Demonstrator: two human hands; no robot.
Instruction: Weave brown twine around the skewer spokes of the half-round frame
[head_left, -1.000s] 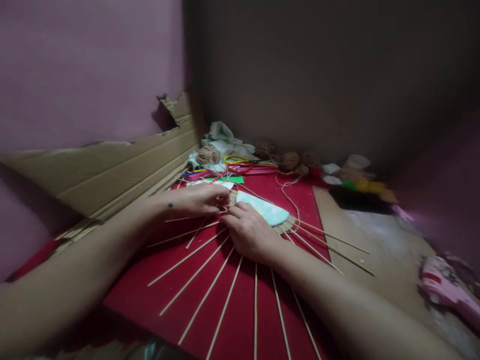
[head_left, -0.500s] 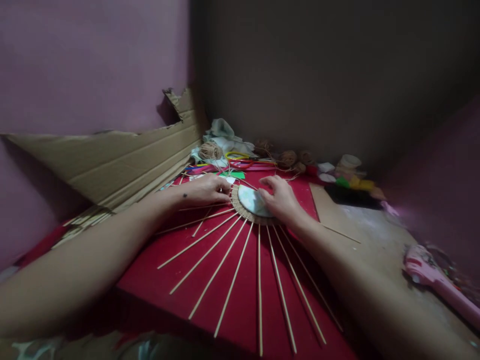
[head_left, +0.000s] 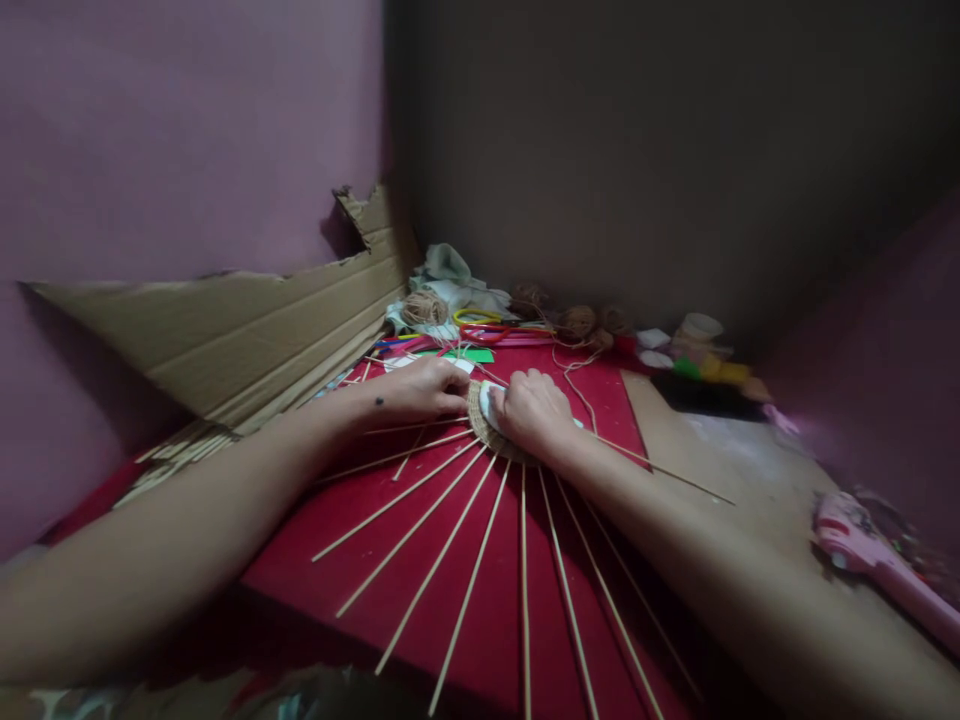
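A round woven piece (head_left: 484, 425) with a pale disc (head_left: 486, 396) at its centre lies on the red surface, and thin sticks (head_left: 463, 562) fan out from it towards me. At its left edge, my left hand (head_left: 439, 388) has its fingers closed on the woven rim or the sticks there. My right hand (head_left: 531, 408) rests over the disc with its fingers curled and covers much of it. What lies under the right fingers is hidden. Loose twine (head_left: 576, 378) trails on the red cloth beyond the right hand.
Twine balls (head_left: 425, 308), red-handled scissors (head_left: 480, 331) and pale cloth (head_left: 447, 268) lie at the back. Cardboard (head_left: 262, 315) leans along the left wall. A pink glue gun (head_left: 862, 545) and a clear container (head_left: 699, 333) are on the right.
My right hand has moved left over the disc and its fingers have curled in. My left hand stays at the rim. The whole view has shifted slightly.
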